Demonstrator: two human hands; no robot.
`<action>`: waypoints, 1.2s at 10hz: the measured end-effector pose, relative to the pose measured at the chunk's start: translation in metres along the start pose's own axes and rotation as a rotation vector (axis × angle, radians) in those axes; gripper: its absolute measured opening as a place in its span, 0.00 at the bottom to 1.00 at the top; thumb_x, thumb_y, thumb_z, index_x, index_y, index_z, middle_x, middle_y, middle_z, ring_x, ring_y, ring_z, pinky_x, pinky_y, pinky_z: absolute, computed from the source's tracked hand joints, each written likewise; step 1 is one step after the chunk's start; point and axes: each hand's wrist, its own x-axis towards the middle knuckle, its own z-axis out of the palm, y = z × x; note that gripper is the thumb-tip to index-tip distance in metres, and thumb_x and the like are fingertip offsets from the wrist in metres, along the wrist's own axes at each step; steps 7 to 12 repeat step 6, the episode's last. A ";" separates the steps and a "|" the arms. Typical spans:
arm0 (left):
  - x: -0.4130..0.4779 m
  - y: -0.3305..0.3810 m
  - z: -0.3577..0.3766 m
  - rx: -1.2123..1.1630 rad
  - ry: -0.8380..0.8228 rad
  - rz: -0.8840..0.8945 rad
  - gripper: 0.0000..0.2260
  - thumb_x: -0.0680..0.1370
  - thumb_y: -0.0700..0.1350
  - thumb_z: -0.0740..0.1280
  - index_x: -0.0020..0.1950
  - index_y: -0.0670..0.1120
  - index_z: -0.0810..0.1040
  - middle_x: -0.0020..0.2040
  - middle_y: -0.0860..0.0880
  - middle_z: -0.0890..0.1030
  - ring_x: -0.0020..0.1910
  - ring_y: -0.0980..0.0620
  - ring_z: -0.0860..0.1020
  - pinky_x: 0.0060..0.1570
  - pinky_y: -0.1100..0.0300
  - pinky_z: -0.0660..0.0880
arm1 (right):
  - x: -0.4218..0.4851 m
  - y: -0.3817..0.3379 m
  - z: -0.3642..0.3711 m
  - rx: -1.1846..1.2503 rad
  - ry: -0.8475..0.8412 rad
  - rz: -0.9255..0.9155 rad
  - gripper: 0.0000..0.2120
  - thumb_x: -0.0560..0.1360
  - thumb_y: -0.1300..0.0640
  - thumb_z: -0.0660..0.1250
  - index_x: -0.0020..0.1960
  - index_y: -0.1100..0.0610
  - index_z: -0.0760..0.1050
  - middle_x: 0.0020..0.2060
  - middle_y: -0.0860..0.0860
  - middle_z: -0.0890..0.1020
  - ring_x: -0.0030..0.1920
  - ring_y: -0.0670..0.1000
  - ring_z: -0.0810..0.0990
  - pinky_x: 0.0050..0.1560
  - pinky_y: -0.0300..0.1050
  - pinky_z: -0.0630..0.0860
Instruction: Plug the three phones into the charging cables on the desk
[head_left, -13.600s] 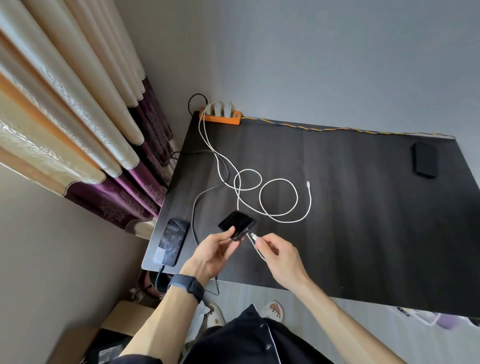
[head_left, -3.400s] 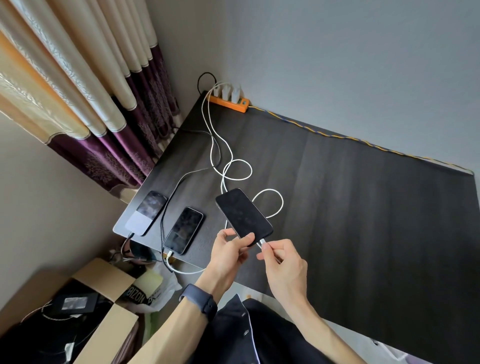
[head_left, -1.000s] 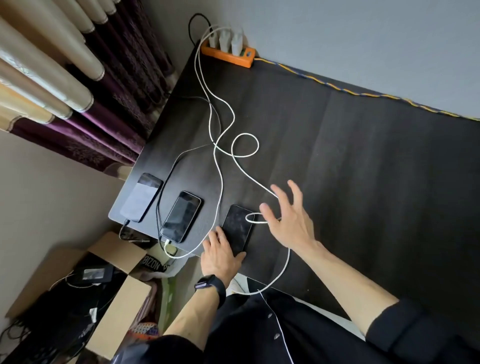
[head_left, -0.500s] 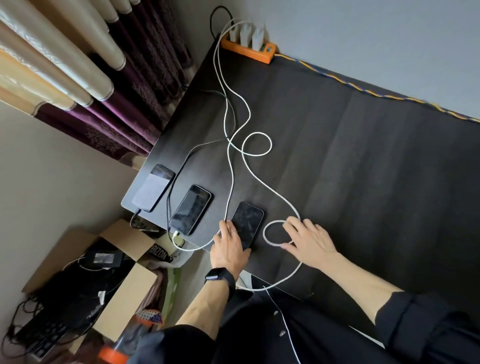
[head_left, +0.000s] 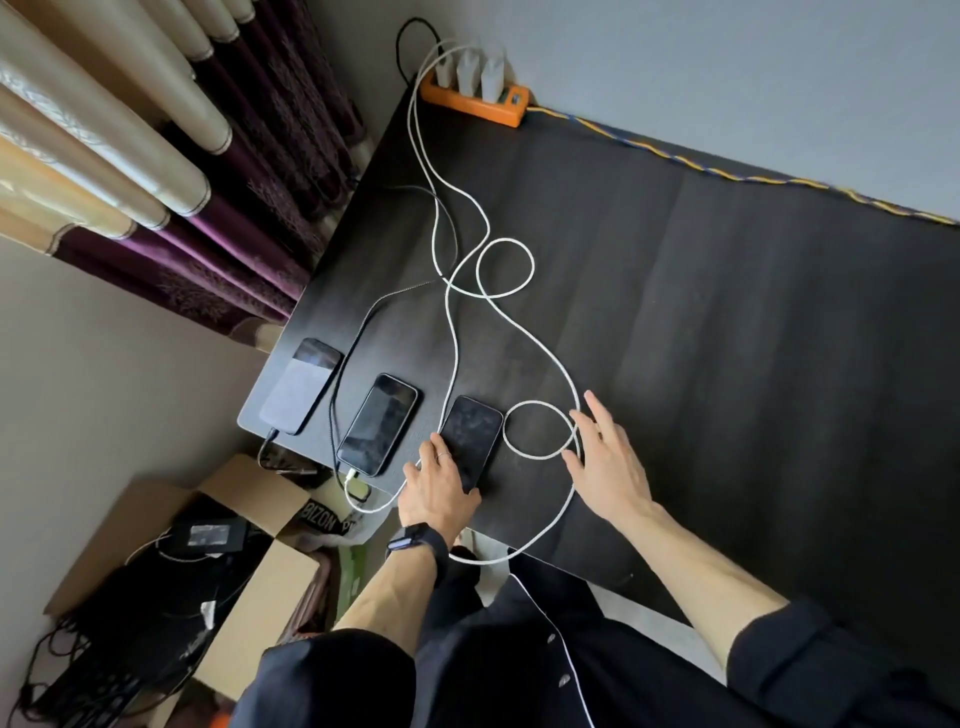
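Three phones lie side by side near the desk's front left corner: the left phone (head_left: 302, 384), the middle phone (head_left: 378, 422) and the right phone (head_left: 474, 431), each with a cable at its near end. My left hand (head_left: 439, 486) lies flat on the near end of the right phone, fingers spread. My right hand (head_left: 608, 460) rests open on the desk, fingertips touching a loop of the white cable (head_left: 537, 428). Two white cables and a dark cable (head_left: 363, 325) run back to the orange power strip (head_left: 475, 98).
The dark desk (head_left: 727, 338) stands against a grey wall, with a yellow-blue cord (head_left: 727, 174) along its back edge. Curtains (head_left: 171, 171) hang at the left. An open cardboard box (head_left: 197, 561) with cables sits on the floor below the desk's corner.
Since one second ago, my right hand has pulled the cable into a rounder loop beside the right phone. My left hand stays on that phone. The view has shifted slightly.
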 end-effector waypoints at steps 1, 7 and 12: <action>0.002 -0.007 -0.001 0.034 -0.005 0.032 0.44 0.73 0.57 0.70 0.78 0.41 0.49 0.72 0.45 0.64 0.66 0.38 0.69 0.57 0.47 0.75 | -0.019 -0.010 0.017 0.001 -0.017 0.040 0.28 0.78 0.52 0.68 0.76 0.56 0.65 0.80 0.50 0.54 0.71 0.56 0.68 0.63 0.55 0.77; -0.009 -0.032 -0.004 0.149 0.027 0.232 0.34 0.75 0.53 0.64 0.78 0.44 0.56 0.78 0.45 0.55 0.70 0.40 0.67 0.61 0.46 0.72 | -0.101 -0.041 0.032 0.094 0.122 0.414 0.29 0.79 0.54 0.64 0.78 0.56 0.61 0.79 0.50 0.59 0.75 0.55 0.64 0.70 0.49 0.69; -0.009 -0.032 -0.004 0.149 0.027 0.232 0.34 0.75 0.53 0.64 0.78 0.44 0.56 0.78 0.45 0.55 0.70 0.40 0.67 0.61 0.46 0.72 | -0.101 -0.041 0.032 0.094 0.122 0.414 0.29 0.79 0.54 0.64 0.78 0.56 0.61 0.79 0.50 0.59 0.75 0.55 0.64 0.70 0.49 0.69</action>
